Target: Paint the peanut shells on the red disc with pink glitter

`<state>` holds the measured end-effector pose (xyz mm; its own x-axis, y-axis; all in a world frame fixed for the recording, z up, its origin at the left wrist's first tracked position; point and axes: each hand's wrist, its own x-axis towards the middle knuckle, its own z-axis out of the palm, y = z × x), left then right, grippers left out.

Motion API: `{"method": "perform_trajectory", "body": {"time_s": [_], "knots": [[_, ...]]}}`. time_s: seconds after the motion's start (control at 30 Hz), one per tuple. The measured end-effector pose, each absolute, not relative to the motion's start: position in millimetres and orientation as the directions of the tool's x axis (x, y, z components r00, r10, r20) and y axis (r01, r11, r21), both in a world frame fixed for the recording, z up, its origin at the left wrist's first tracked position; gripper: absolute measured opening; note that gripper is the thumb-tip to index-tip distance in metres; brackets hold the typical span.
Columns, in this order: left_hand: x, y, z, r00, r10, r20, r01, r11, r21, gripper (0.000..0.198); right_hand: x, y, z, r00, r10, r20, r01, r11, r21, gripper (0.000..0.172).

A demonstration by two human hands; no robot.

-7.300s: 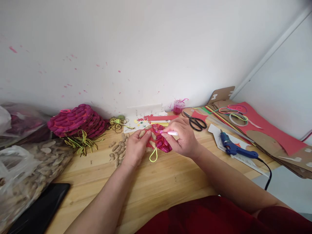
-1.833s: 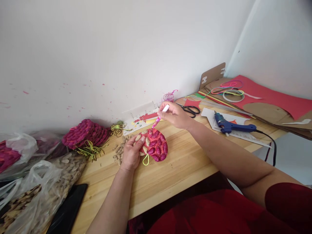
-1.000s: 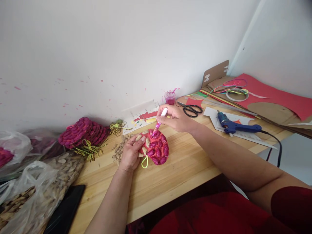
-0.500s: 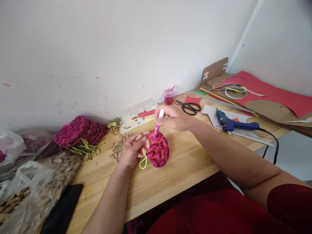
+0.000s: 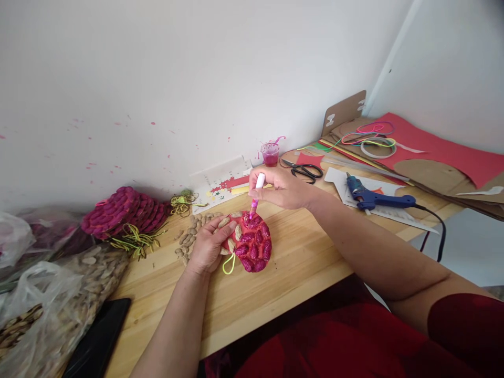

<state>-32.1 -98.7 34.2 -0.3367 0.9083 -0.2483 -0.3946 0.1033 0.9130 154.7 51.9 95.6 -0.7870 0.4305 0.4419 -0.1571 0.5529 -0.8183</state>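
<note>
My left hand [image 5: 209,244] grips the left edge of a round red disc [image 5: 252,242] covered with peanuts, its thumb on top. Most peanuts on the disc's right are magenta; those near my thumb are bare tan. A yellow-green cord loop [image 5: 229,264] hangs from the disc's lower left edge. Between the fingers of my right hand [image 5: 275,188] is a white-handled paintbrush [image 5: 260,181], closed in a pinch. Its magenta-stained tip touches a peanut at the top of the disc. Loose peanuts [image 5: 186,241] lie on the table behind my left hand.
A cup of magenta paint [image 5: 270,155] and black scissors [image 5: 305,170] stand near the wall. At right lie a blue glue gun [image 5: 374,198], coloured cords and red sheets [image 5: 437,147]. Stacked magenta discs [image 5: 118,210], plastic bags [image 5: 51,294] and a black flat object [image 5: 98,336] occupy the left.
The view has shifted slightly. My left hand still holds the disc, and the brush tip stays on the peanuts near the disc's top.
</note>
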Motion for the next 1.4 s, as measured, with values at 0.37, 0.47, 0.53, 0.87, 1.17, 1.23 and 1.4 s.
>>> {"method": "perform_trajectory", "body": {"time_s": [0.37,0.47,0.53,0.87,1.17,1.23,1.4], "knots": [[-31.8,-98.2,38.0,-0.32,0.9,-0.296,-0.451,0.13,0.883,0.048,155.1,49.0,97.7,-0.788,0.386,0.48,-0.197,0.581,-0.79,0.016],[-32.6,-97.9,38.3,-0.305,0.905,-0.296,-0.457,0.133,0.879,0.048,155.9,49.5,98.9,-0.771,0.407,0.49,-0.187,0.59,-0.785,0.017],[-32.5,-98.2,38.7,-0.313,0.903,-0.295,-0.455,0.13,0.881,0.049,156.9,49.2,100.1,-0.775,0.417,0.476,-0.185,0.57,-0.8,0.018],[-30.6,-100.9,35.7,-0.31,0.911,-0.27,-0.362,0.15,0.92,0.054,156.0,51.8,96.5,-0.844,0.329,0.424,-0.17,0.586,-0.792,0.014],[-33.5,-101.8,32.6,-0.337,0.915,-0.221,-0.266,0.133,0.955,0.055,155.8,45.8,98.8,-0.845,0.341,0.411,-0.156,0.577,-0.802,0.017],[-34.5,-101.3,30.5,-0.349,0.913,-0.212,-0.25,0.127,0.96,0.053,155.1,45.2,98.0,-0.839,0.341,0.424,-0.142,0.615,-0.776,0.017],[-38.0,-101.0,25.7,-0.344,0.921,-0.183,-0.202,0.118,0.972,0.047,160.3,50.1,102.1,-0.763,0.456,0.458,-0.104,0.613,-0.783,0.019]]}}
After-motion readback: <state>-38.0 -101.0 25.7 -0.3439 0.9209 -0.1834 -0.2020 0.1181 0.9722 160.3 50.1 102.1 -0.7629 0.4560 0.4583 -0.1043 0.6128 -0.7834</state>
